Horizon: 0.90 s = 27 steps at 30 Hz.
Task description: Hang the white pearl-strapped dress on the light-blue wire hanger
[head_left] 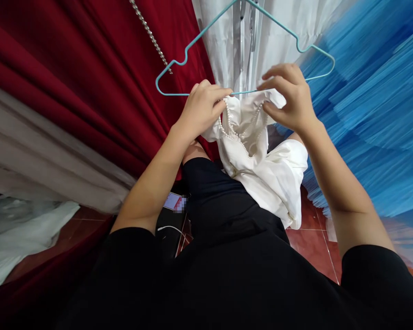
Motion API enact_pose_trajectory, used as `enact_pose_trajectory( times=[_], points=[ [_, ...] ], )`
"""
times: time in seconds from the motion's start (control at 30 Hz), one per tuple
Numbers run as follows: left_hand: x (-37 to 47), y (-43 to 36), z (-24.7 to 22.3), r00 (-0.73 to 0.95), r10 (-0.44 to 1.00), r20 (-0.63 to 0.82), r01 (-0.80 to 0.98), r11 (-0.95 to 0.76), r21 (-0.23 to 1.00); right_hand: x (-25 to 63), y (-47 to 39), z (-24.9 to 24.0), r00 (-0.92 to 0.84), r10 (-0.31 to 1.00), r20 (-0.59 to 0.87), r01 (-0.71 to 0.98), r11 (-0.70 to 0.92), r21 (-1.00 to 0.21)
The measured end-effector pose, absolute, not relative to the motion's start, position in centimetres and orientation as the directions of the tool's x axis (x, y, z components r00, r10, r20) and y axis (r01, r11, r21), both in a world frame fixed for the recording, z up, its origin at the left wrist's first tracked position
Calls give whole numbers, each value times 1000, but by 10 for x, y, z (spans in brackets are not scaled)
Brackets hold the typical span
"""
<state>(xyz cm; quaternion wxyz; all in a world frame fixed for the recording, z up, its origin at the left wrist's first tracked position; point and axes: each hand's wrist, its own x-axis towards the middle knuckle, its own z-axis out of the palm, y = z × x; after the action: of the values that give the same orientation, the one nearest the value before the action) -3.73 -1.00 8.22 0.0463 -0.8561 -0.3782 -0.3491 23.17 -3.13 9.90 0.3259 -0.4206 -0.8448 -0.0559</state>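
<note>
A white dress (277,178) with strings of pearl beads (229,128) along its neckline hangs over my lap. My left hand (206,105) is closed on the dress's upper edge, right at the lower bar of a light-blue hanger (201,34). On the other side, my right hand (289,98) has its fingers raised and apart from the thumb. Its thumb touches the beaded edge, and white fabric shows between thumb and fingers. The hanger's bar passes behind both hands. Part of the dress beneath my fingers is hidden.
Dark red fabric (99,59) hangs at the left, with a beaded chain (149,32) in front. Blue tulle (375,114) fills the right side. White cloth (213,27) and metal poles (241,50) stand ahead. A phone (174,201) and white cable (172,227) lie low beside my leg.
</note>
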Motion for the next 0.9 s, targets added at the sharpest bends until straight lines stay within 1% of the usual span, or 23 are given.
enact_pose_trajectory(
  times=[0.17, 0.27, 0.33, 0.4, 0.47, 0.53, 0.57, 0.6, 0.63, 0.7, 0.77, 0.83, 0.9],
  points=[
    [-51, -20, 88, 415, 567, 711, 696, -702, 153, 201, -13, 80, -371, 693, 619, 734, 627, -262],
    [-59, -33, 74, 342, 565, 751, 736, -658, 159, 205, -10, 72, -298, 710, 638, 759, 581, -293],
    [-66, -42, 58, 308, 594, 743, 754, -629, 190, 213, -13, 74, -297, 711, 637, 766, 576, -286],
    [-76, -45, 43, 297, 663, 687, 753, -605, 259, 220, -17, 79, -335, 706, 624, 760, 594, -264],
    [-91, -41, 33, 256, 758, 599, 749, -547, 373, 225, -22, 84, -373, 697, 613, 752, 614, -241],
    [-108, -30, 29, 140, 833, 535, 729, -452, 514, 226, -26, 87, -394, 691, 606, 748, 624, -225],
    [-117, -22, 31, 51, 845, 532, 705, -408, 581, 226, -28, 88, -396, 693, 603, 751, 622, -222],
    [-125, -14, 35, -42, 833, 552, 673, -385, 631, 226, -29, 89, -391, 698, 600, 756, 616, -223],
    [-133, -6, 41, -123, 790, 600, 641, -398, 656, 225, -30, 90, -384, 705, 596, 762, 607, -226],
    [-144, 11, 60, -239, 643, 727, 607, -486, 629, 224, -31, 91, -368, 722, 586, 774, 587, -238],
    [-148, 26, 83, -272, 488, 830, 610, -580, 540, 224, -32, 92, -358, 729, 583, 777, 579, -248],
    [-143, 37, 106, -216, 404, 889, 630, -638, 443, 224, -33, 93, -360, 721, 592, 771, 587, -247],
    [-131, 42, 124, -121, 387, 914, 646, -669, 369, 224, -34, 92, -364, 709, 604, 767, 596, -238]
  ],
)
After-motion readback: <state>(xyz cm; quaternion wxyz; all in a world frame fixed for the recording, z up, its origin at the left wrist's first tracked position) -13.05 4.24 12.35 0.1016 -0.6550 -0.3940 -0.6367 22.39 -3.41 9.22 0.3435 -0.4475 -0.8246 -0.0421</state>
